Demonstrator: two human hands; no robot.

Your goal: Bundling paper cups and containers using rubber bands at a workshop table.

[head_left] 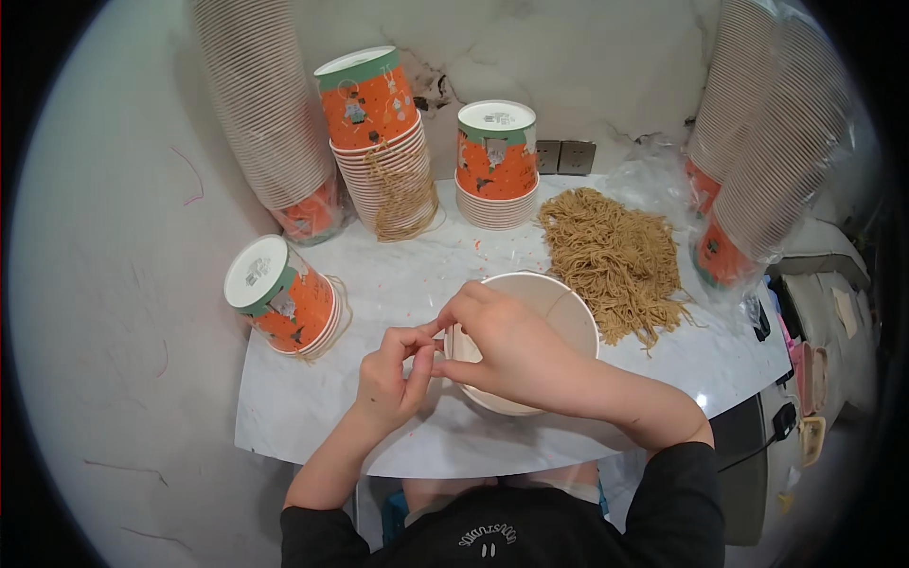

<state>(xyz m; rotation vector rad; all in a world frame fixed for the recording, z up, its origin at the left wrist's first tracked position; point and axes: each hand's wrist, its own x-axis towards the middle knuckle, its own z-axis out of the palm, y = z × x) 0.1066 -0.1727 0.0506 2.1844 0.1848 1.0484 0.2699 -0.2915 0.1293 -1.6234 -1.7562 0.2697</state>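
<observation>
Here, the right hand (500,343) crosses the white tub (576,327), hiding part of it, and meets the left hand (388,377) at the tub's nine o'clock rim. Their fingertips are narrowly spaced; whether they grip anything, I cannot tell. Tan yarn (615,260) crowds one-to-two o'clock; orange cup stacks stand towards nine (284,303), eleven (369,104) and twelve (497,161), wrapped cups (772,161) at two.

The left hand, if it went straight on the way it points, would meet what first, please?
Most likely the right hand, directly ahead of the left hand; the pale round bucket lies close behind, though depth is unclear.
</observation>
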